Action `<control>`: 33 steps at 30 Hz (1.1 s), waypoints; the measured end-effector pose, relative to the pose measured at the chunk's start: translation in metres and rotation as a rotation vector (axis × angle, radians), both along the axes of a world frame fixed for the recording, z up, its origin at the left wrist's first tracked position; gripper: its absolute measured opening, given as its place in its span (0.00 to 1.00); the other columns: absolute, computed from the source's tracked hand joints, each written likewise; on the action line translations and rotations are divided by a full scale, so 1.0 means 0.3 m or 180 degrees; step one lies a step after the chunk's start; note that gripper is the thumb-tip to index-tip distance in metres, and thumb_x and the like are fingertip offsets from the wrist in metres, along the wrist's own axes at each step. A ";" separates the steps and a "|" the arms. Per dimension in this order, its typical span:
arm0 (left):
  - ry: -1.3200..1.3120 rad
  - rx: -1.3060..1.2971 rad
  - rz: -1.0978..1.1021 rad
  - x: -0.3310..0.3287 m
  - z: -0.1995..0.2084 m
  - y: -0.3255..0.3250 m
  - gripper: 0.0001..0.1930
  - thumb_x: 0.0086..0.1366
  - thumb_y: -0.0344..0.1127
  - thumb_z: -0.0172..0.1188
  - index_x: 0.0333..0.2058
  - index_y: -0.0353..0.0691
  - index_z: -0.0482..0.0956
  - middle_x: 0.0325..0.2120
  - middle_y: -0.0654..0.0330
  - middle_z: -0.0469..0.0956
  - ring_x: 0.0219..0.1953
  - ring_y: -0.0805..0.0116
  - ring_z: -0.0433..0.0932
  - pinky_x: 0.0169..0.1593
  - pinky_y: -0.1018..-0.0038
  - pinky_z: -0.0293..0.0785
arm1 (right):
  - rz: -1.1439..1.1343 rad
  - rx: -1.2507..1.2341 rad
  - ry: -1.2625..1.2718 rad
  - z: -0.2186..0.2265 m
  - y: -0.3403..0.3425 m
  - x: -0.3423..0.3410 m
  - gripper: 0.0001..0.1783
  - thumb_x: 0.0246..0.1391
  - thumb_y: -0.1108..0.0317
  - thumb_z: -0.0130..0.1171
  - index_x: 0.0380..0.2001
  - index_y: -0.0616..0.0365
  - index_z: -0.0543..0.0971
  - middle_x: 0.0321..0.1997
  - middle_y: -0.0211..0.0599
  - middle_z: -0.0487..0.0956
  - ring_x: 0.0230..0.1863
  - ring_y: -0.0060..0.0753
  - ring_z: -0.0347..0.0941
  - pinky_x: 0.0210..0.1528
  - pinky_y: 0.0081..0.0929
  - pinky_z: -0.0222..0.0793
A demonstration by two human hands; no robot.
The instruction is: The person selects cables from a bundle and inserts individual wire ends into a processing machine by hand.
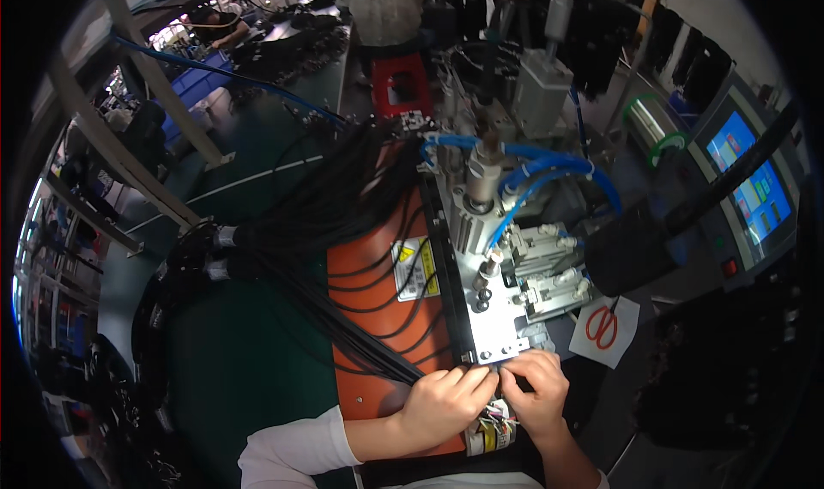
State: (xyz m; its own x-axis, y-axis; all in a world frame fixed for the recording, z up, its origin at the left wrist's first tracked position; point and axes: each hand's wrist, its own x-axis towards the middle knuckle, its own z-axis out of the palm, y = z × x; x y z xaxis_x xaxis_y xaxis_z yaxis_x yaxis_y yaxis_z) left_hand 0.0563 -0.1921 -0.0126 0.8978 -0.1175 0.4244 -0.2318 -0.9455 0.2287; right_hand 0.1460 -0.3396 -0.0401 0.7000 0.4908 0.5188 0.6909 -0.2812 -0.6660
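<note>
Both hands meet at the near end of a metal machine fixture (498, 326). My left hand (446, 403) is closed, its fingertips pinched around the end of a black cable (378, 353) that comes from a large bundle on the left. Close beside it, my right hand (536, 393) is closed too, thumb and fingers pressed together at the fixture's front edge. What sits between its fingertips is hidden. Just below the hands, thin coloured wires (499, 416) stick up by a roll with a yellow and white label (491, 437).
The black cable bundle (292, 223) runs over an orange machine bed (369, 300) and green table (240, 343). Blue air hoses (558, 163) arch above pneumatic cylinders. Red-handled scissors (601, 328) lie on white paper to the right. A touchscreen (748, 180) and red stool (401, 85) stand beyond.
</note>
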 end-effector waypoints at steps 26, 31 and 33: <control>0.0690 -0.1945 0.0545 0.092 0.277 0.417 0.11 0.46 0.35 0.66 0.28 0.36 0.79 0.25 0.52 0.76 0.30 0.53 0.77 0.35 0.62 0.75 | 0.3042 0.0225 0.0495 0.095 0.078 -0.056 0.10 0.50 0.81 0.60 0.36 0.61 0.74 0.21 0.42 0.76 0.17 0.31 0.71 0.18 0.22 0.64; -0.0124 -0.0272 0.1219 0.433 0.191 0.679 0.34 0.49 0.35 0.64 0.55 0.32 0.65 0.54 0.42 0.64 0.58 0.46 0.63 0.59 0.62 0.63 | 0.2204 0.0780 0.0712 0.178 0.120 -0.095 0.08 0.41 0.81 0.68 0.25 0.60 0.80 0.25 0.40 0.77 0.27 0.36 0.73 0.28 0.25 0.68; 0.0282 -0.0044 0.1263 0.571 0.147 0.694 0.39 0.49 0.38 0.65 0.58 0.31 0.61 0.57 0.40 0.61 0.61 0.44 0.60 0.63 0.60 0.59 | 0.2040 0.0845 0.0843 0.144 0.103 -0.089 0.10 0.38 0.79 0.71 0.25 0.59 0.80 0.26 0.40 0.77 0.29 0.38 0.74 0.29 0.27 0.69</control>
